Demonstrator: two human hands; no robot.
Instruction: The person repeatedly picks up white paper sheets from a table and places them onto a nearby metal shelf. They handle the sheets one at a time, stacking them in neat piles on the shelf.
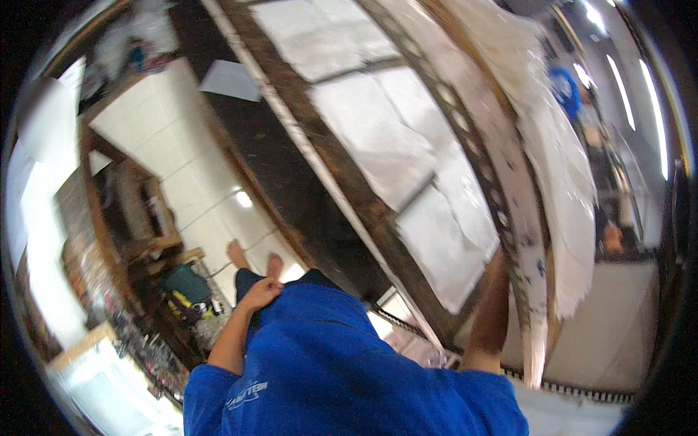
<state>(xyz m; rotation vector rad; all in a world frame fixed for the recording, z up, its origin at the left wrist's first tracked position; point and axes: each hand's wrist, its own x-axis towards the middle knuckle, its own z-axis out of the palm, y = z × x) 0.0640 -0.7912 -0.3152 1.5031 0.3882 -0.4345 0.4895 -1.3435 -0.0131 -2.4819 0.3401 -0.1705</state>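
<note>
Lying in a slanting row ahead of you, wrinkled white sheets [371,138] spread over a dark brown board [331,156], and the nearest of them ends just beside your right forearm [488,323]. That forearm reaches forward to the edge of a long curved strip with holes [465,123]; your right hand is hidden there, so you cannot tell whether it is gripping anything. Your left hand [260,295] is down at the front of your blue shirt [313,356], its fingers curled near the hem, over your dark shorts [247,283]; whether they pinch the cloth is too blurred to tell.

To the right of the holed strip runs a pale strip [512,171] with dark marks, and beyond it hangs cloudy plastic [563,182]. On the sheets' left, a narrow pale rail [320,167] borders a dark surface [269,149], where a white paper [231,80] lies. Farther left you have the pale tiled floor [196,163], your bare feet [235,253] and a wooden stand [89,182]. At upper right, another person in blue [563,91] is partly visible near bright ceiling lights [622,91].
</note>
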